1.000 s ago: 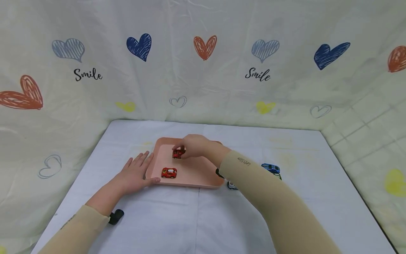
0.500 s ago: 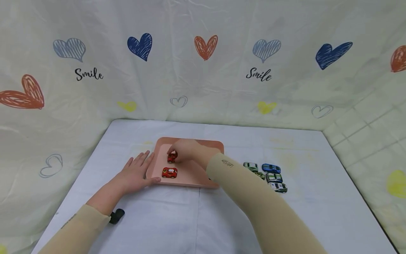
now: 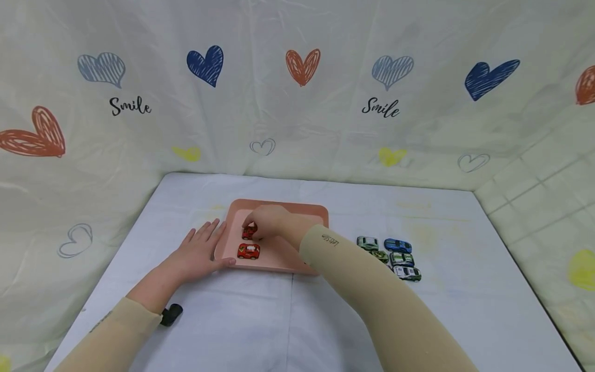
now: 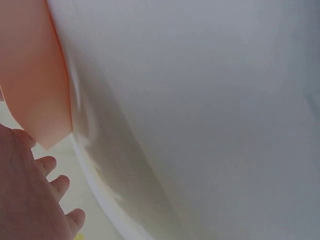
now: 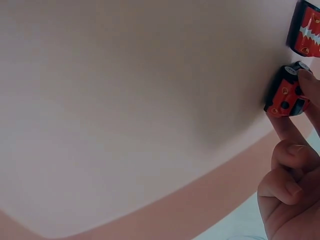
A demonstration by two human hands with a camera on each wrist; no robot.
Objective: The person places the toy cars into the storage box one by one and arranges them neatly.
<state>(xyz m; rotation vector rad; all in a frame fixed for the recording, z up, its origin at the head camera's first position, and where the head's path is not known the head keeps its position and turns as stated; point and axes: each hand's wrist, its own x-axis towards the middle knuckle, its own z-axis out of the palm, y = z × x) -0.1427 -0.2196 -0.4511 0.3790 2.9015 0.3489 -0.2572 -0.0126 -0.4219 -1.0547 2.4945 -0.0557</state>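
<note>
Between thumb and fingertips, my right hand (image 3: 269,219) pinches a red toy car with black spots (image 5: 287,95), low over the floor of a pink tray (image 3: 288,253). Just nearer to me in that tray lies another red toy car with a white marking (image 3: 248,251); its end also shows in the right wrist view. My left hand (image 3: 197,258) lies with fingers spread against the tray's left edge, thumb at the near left corner. Part of the spotted car is hidden behind my right fingers in the head view.
Several toy cars stand grouped right of the tray, among them a blue car (image 3: 397,246), a white car (image 3: 407,273) and a pale green car (image 3: 367,243). My right sleeve (image 3: 367,279) partly covers this group. A white cloth (image 3: 232,320) covers the table.
My right hand has carried the spotted car left and toward me, close behind the other red car. The right forearm has uncovered more of the grouped cars. My left hand stays put.
</note>
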